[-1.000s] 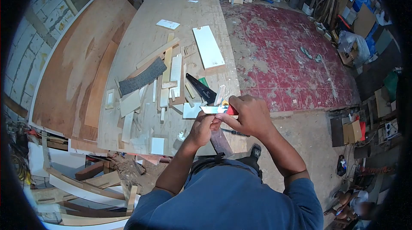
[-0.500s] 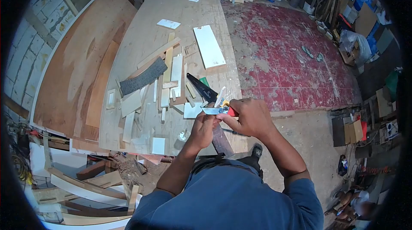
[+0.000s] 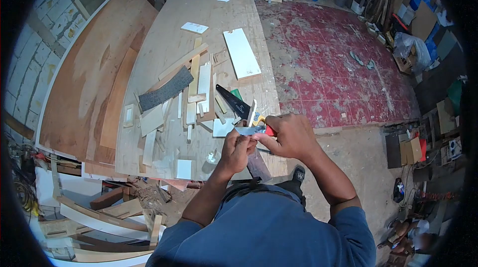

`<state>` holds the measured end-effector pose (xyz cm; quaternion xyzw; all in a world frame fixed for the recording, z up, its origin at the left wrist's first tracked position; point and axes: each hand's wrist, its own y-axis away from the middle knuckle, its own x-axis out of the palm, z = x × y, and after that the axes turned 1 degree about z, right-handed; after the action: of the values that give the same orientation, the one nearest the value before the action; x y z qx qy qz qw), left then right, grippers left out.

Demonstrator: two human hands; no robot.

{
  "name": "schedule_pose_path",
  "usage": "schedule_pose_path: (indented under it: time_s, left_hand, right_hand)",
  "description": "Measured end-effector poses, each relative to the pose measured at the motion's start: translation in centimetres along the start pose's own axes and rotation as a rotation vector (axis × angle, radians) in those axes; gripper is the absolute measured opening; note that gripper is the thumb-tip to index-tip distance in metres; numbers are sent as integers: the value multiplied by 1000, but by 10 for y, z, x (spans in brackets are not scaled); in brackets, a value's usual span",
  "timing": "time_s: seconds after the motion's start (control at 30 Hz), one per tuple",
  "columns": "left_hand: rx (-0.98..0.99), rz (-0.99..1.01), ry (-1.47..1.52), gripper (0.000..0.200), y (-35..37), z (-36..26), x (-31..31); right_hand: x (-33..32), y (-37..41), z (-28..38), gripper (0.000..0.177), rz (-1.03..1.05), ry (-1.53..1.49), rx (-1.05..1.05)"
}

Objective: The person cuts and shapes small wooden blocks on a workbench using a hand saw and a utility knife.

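Observation:
My right hand (image 3: 288, 135) is closed around the red handle of a knife (image 3: 245, 130), whose flat metal blade points left over the fingers of my other hand. Pinched in my left hand (image 3: 236, 151) is a thin pale wooden strip (image 3: 253, 111), its upper part standing up past the blade; its lower end is hidden by the fingers and blade. Just beyond both hands a handsaw (image 3: 232, 101) with a black blade lies on the worktable (image 3: 164, 160). Part of its yellow handle shows behind the knife.
White-faced boards (image 3: 242, 54), a dark grey rough strip (image 3: 167, 89) and several wood offcuts lie across the table. A large plywood sheet (image 3: 89, 83) leans along the left. Curved wooden pieces (image 3: 107, 219) are stacked at lower left. Red tiled floor (image 3: 338, 63) extends beyond the table's right edge.
The pale strip has turned in my left hand and now shows a narrower face. The knife blade has shifted slightly down; both hands stay in nearly the same place.

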<state>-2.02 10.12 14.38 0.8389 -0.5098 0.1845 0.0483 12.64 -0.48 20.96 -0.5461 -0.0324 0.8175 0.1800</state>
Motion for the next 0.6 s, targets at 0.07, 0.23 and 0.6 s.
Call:
schedule_pose_path:
  time_s: [0.07,0.23,0.6]
  left_hand:
    - [35,13,-22,28,0,-1,-1]
    - [161,42,-236,28,-1,8,-10]
    - [220,-75,-568,34,7,-7,-7]
  right_hand:
    - [-2,1,0,61,10,1,7]
    - [-8,3,0,62,64,-21,39]
    - [-9,6,5,62,64,-58,43]
